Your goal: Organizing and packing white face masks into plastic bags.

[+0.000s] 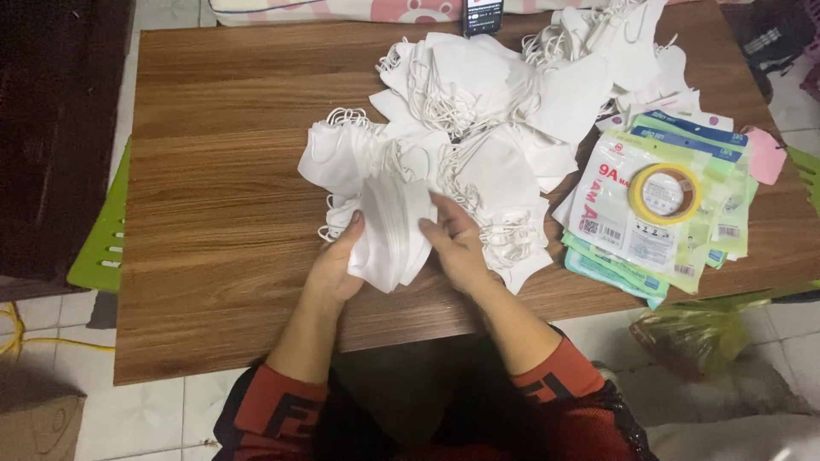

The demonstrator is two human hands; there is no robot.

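Clearly both hands, left hand [337, 265] and right hand [455, 248], clasp the mask stack [391, 235] (fingers curled shut), so loose pressure could fan it across the worktop [213, 213].

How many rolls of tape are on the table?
1. The yellow tape roll lies flat on top of the stack of printed packets at the table's right side, right of the white masks; others may be hidden under the piles.

One head-worn camera looks steeply down, close over the wooden table [213, 213].
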